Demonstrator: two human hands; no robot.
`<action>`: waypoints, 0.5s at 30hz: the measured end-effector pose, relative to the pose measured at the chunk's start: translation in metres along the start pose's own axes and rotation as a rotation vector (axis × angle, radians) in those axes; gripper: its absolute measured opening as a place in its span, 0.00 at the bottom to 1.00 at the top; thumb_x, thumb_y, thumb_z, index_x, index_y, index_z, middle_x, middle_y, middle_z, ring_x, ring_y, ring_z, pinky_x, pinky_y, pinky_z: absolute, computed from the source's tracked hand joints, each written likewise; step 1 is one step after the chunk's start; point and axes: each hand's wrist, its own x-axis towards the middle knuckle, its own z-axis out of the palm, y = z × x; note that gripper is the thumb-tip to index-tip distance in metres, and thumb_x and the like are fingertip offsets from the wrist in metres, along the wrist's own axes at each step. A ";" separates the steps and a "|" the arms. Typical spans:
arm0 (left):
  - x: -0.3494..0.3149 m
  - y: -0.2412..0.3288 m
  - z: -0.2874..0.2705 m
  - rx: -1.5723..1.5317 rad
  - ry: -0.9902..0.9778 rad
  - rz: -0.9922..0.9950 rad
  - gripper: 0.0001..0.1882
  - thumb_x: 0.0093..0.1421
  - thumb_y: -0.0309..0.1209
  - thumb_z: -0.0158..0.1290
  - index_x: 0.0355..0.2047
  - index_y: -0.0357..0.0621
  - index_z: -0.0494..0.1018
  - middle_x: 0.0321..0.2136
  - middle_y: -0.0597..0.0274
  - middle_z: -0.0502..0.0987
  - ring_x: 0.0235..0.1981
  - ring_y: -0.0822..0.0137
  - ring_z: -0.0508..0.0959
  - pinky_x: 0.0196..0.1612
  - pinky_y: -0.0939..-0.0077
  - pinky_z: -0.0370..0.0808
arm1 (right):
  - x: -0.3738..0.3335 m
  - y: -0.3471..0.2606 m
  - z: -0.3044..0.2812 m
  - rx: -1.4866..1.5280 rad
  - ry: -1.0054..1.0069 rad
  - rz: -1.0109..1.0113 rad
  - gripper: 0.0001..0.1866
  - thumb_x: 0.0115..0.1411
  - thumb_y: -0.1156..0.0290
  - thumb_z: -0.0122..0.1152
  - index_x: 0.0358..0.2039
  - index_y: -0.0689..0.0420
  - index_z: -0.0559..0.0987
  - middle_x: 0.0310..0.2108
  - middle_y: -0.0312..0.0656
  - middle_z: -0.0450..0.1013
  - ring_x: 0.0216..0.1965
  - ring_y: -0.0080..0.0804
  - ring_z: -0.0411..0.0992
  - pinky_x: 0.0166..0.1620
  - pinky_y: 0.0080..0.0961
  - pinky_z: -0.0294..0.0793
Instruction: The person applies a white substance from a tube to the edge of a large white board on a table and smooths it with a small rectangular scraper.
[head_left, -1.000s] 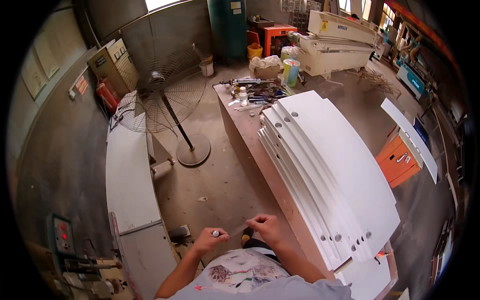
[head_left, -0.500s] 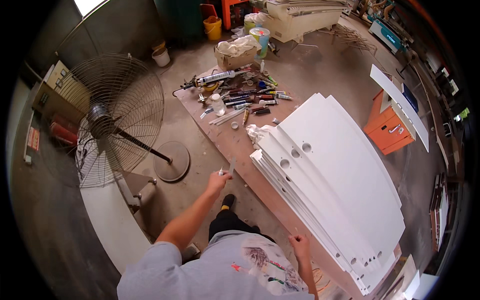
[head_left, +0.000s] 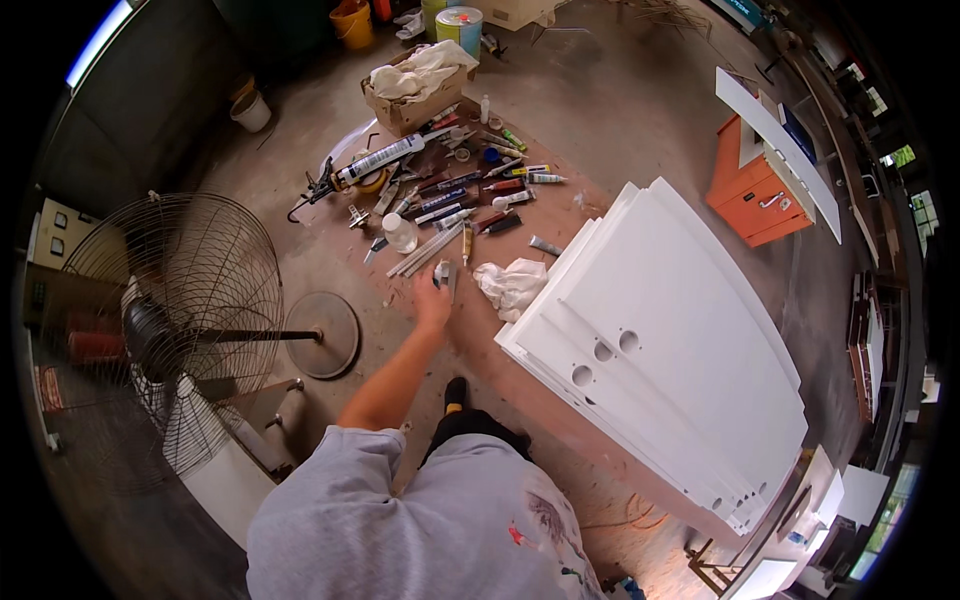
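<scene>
My left hand (head_left: 431, 302) reaches over the near left edge of the brown worktable (head_left: 480, 345), its fingers closed. In it are a flat grey scraper blade (head_left: 451, 284) and a small white-tipped piece that I cannot make out. Just beyond the fingers lie several thin grey strips (head_left: 425, 252), a clear jar (head_left: 400, 234) and a yellowish tube (head_left: 467, 243). A crumpled white cloth (head_left: 512, 286) rests to the right of the hand, against a stack of white panels (head_left: 680, 330) with round holes. My right hand is out of view.
Many tubes and markers (head_left: 450, 183) litter the table's far end, beside a caulking gun (head_left: 380, 160) and a cardboard box (head_left: 405, 110) of cloths. A large caged fan (head_left: 165, 330) stands on the left by its round base (head_left: 323, 335). An orange cabinet (head_left: 755, 190) is at right.
My left hand has moved forward with the scraper blade, from beside the table to near the strips and jar. My right hand has left the view. The view has shifted toward the table's far end.
</scene>
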 end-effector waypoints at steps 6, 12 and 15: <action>0.061 -0.005 0.005 0.053 0.102 0.180 0.27 0.55 0.34 0.57 0.54 0.36 0.70 0.46 0.38 0.73 0.51 0.40 0.71 0.55 0.54 0.68 | -0.010 0.014 0.025 0.116 -0.005 -0.021 0.12 0.57 0.65 0.63 0.36 0.59 0.84 0.29 0.45 0.80 0.29 0.32 0.78 0.34 0.32 0.75; -0.053 -0.018 -0.007 -0.065 -0.262 0.110 0.18 0.57 0.22 0.51 0.49 0.33 0.71 0.34 0.54 0.76 0.35 0.63 0.76 0.38 0.68 0.75 | 0.003 0.086 0.007 0.132 0.093 0.046 0.13 0.57 0.62 0.63 0.38 0.56 0.85 0.33 0.48 0.80 0.30 0.36 0.79 0.35 0.34 0.77; -0.163 -0.009 0.019 -0.015 -0.527 0.250 0.10 0.63 0.24 0.50 0.44 0.35 0.74 0.34 0.57 0.75 0.33 0.67 0.72 0.39 0.71 0.73 | 0.041 0.184 0.012 0.043 0.131 0.121 0.16 0.57 0.58 0.61 0.43 0.50 0.84 0.37 0.47 0.80 0.34 0.42 0.79 0.37 0.37 0.78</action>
